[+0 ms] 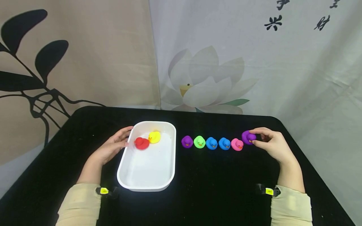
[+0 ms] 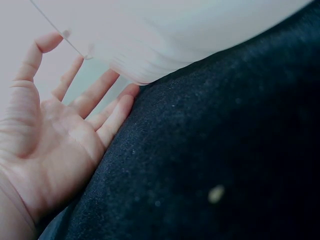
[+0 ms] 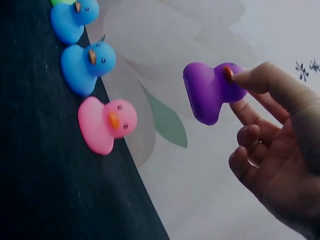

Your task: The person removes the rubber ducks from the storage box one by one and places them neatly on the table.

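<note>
My right hand (image 1: 272,145) pinches a purple rubber duck (image 1: 248,137) by its head between thumb and fingers. In the right wrist view that purple duck (image 3: 202,92) is held up off the black table. Beside it, at the right end of a row, sits a pink rubber duck (image 1: 237,144). Against the left side of a white tray (image 1: 147,186) rests my left hand (image 1: 111,147), its fingers extended along the wall. Inside the tray, a red rubber duck (image 1: 141,143) and a yellow rubber duck (image 1: 154,137) lie close together near the back left.
Left of the pink duck, the row holds two blue ducks (image 1: 211,143), a green duck (image 1: 199,142) and another purple duck (image 1: 187,142). All stand on the black tablecloth (image 1: 215,185) right of the tray. A printed curtain (image 1: 209,47) hangs behind the table.
</note>
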A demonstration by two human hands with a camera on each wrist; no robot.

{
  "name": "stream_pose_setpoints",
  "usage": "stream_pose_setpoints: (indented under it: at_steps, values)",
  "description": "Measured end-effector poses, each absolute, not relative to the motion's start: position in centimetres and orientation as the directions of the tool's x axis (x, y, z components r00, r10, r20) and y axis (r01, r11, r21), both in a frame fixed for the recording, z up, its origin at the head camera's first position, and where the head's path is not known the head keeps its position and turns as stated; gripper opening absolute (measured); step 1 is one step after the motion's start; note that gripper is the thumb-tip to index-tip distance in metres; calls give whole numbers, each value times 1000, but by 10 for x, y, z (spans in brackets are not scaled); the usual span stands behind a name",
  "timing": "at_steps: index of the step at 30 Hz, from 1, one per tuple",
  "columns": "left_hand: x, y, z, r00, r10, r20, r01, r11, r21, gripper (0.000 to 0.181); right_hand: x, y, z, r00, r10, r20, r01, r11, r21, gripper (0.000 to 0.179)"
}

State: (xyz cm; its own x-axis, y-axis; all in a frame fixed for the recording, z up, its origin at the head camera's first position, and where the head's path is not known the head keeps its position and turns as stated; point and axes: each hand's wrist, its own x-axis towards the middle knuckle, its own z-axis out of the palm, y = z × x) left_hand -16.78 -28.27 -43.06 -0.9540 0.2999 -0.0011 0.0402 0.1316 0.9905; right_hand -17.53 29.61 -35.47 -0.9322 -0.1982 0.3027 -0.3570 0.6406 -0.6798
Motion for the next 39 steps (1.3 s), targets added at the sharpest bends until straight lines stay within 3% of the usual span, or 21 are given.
stream_pose_setpoints:
  at_steps: [22,31,39]
  values:
    - [-168,-283,-430,-955,296,-4,38,134,990,72,-184,324,-386,-970,-167,176,-242,638,-731,28]
    - [-168,-283,-429,-956,294,-5,36,136,990,73,-176,314,-377,-975,-174,142,-221,633,-742,26]
    - [-168,-283,-430,-954,299,1,43,134,990,73,-194,335,-408,-971,-190,145,-233,616,-752,28]
